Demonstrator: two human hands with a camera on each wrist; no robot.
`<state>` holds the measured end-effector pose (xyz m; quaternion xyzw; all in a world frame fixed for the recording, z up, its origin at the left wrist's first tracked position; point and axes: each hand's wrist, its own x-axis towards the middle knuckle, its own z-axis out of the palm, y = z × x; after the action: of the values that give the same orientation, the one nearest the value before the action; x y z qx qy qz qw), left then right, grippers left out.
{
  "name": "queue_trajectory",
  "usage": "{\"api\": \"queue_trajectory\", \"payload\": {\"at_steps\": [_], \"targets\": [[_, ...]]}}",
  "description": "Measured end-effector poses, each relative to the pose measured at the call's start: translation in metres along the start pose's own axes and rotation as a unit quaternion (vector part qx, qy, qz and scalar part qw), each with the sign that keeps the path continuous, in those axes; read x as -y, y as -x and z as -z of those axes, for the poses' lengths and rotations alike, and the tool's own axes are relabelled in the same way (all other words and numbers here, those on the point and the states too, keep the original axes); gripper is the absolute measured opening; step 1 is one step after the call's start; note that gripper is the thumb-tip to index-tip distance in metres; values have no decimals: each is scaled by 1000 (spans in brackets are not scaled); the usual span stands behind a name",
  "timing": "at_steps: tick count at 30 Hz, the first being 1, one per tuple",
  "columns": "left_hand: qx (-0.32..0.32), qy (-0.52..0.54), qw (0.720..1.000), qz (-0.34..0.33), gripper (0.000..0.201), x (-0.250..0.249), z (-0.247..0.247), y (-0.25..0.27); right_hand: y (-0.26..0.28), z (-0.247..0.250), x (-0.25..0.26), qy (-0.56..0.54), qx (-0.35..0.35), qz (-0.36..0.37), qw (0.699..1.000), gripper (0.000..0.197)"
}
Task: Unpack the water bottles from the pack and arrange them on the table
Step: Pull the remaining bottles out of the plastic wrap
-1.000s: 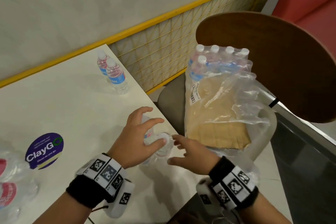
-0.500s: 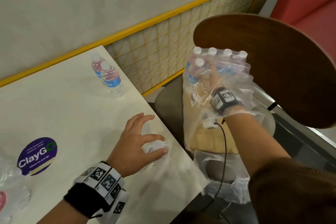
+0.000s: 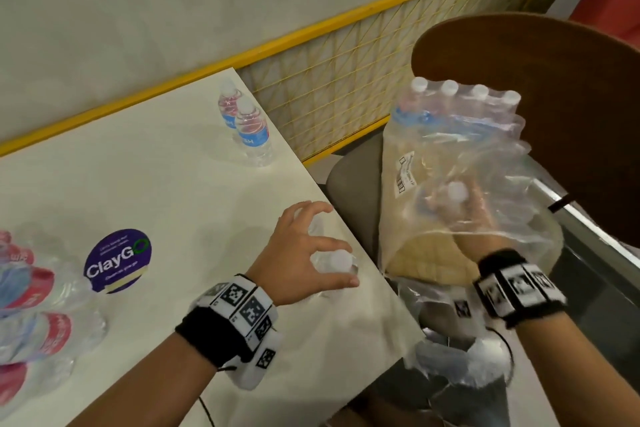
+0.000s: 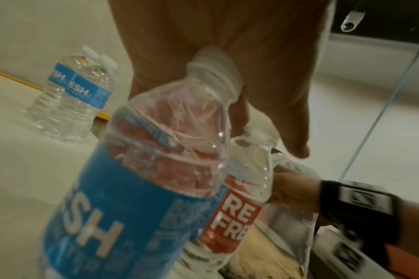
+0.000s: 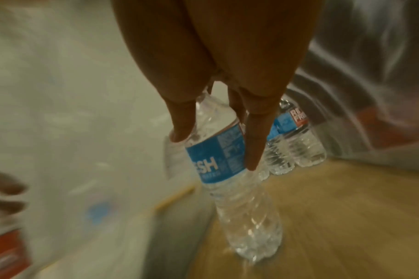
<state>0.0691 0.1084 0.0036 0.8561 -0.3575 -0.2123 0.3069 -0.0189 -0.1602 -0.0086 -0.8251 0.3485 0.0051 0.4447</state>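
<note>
Bottles are being handled on two fronts, and the risk is being judged greatest near the table (image 3: 145, 180) edge: two bottles (image 4: 137, 188) are being held by their necks in the left hand (image 3: 298, 253), close to the corner, and one could be tipped off if the hand is drawn away carelessly. Inside the torn plastic pack (image 3: 460, 163) on the chair (image 3: 540, 87), another bottle (image 5: 230, 162) is being gripped by the right hand (image 3: 460, 211); loose film could be snagged and the remaining row dragged over. Compared with half a second ago, the right hand is being pulled back toward the opening with a bottle now clasped, whereas before it was being reached deep toward the far row.
</note>
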Motion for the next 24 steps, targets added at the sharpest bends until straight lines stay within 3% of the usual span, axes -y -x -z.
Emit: {"api": "queue_trajectory", "payload": {"at_steps": [3, 6, 11, 14, 17, 21, 24], "targets": [[0, 7, 1000, -15, 41, 3, 0, -2, 36, 11, -18, 27, 63, 49, 996, 36], [-7, 3, 1000, -27, 38, 6, -2, -3, 67, 22, -12, 39, 174, 101, 979, 47], [-20, 12, 1000, -13, 34, 5, -5, -2, 116, -17, 6, 74, 294, 186, 935, 43], [-19, 20, 1000, -7, 37, 2, -4, -2, 124, -66, 9, 80, 295, 253, 918, 47], [-12, 40, 999, 12, 46, 0, -2, -2, 128, -103, 16, 36, 246, 275, 929, 56], [-29, 61, 998, 12, 52, -1, 2, 0, 129, -105, 20, 48, 242, 236, 940, 68], [-63, 85, 994, -4, 51, 7, 6, 11, 114, -82, 10, 43, 246, 144, 957, 70]]}}
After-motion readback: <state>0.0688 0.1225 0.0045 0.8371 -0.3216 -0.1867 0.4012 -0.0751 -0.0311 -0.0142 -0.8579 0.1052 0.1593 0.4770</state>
